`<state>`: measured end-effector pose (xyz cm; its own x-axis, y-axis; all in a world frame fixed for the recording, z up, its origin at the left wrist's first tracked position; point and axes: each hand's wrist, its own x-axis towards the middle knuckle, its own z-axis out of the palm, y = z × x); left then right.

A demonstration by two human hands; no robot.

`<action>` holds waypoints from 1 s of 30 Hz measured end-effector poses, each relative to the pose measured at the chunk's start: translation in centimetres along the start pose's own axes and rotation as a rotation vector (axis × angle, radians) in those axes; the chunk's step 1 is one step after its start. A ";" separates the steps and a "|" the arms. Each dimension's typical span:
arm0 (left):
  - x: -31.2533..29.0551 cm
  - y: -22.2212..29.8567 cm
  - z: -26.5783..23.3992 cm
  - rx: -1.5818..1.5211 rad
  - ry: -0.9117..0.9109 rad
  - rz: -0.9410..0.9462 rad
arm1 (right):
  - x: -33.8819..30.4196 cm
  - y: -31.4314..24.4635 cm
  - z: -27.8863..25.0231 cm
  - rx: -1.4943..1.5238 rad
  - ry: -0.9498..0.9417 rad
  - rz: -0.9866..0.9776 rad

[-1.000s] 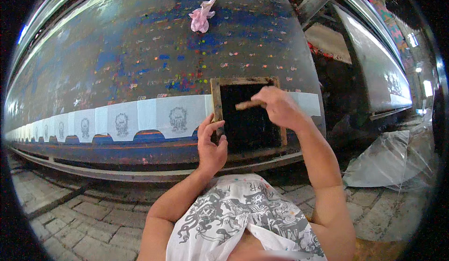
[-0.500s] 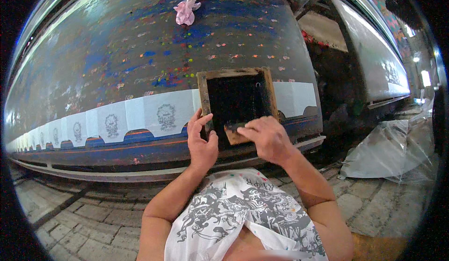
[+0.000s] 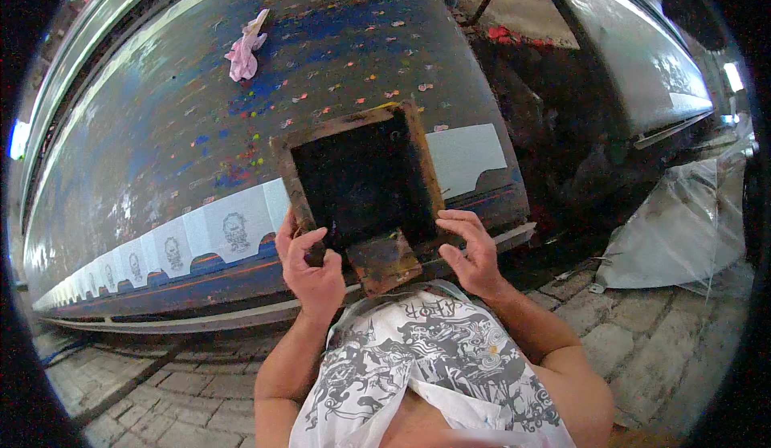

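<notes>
A wooden-edged screen printing frame (image 3: pixel 427 159) with a dark mesh is tilted above the near edge of the long table. My left hand (image 3: pixel 312 275) grips its lower left corner, fingers bent round the wood. At the lower right side, my right hand (image 3: pixel 475 262) holds the frame's edge between fingers and thumb. A squeegee (image 3: pixel 384 263) with a worn wooden grip rests in the near end of the frame. Left of the frame runs a row of pale cloth pieces, the closest printed piece (image 3: pixel 234 230) bearing a dark crest. To its right lies a plain cloth piece (image 3: pixel 467 157).
The dark, paint-spotted table (image 3: pixel 185 151) stretches far to the left. A crumpled pink rag (image 3: pixel 246 53) lies on it. Beyond a gap on the right stands another table (image 3: pixel 622 63). Clear plastic sheeting (image 3: pixel 679 223) sits on the paved floor (image 3: pixel 201 384).
The frame has been raised off the cloth and drawn toward me, tilting. My right hand has let go of the squeegee and moved to the frame's right side. My view has shifted too.
</notes>
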<state>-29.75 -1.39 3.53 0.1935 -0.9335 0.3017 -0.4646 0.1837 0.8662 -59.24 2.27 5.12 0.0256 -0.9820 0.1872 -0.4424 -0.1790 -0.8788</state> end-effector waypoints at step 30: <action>-2.8 3.1 16.0 -0.112 -0.117 -0.152 | 6.3 2.5 -10.5 -0.511 -0.590 -0.510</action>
<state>-45.59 -3.14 -0.98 0.1496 -0.9812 0.1219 -0.3377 0.0651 0.9390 -69.59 -3.71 8.74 0.7146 -0.6890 0.1210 -0.5895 -0.6862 -0.4261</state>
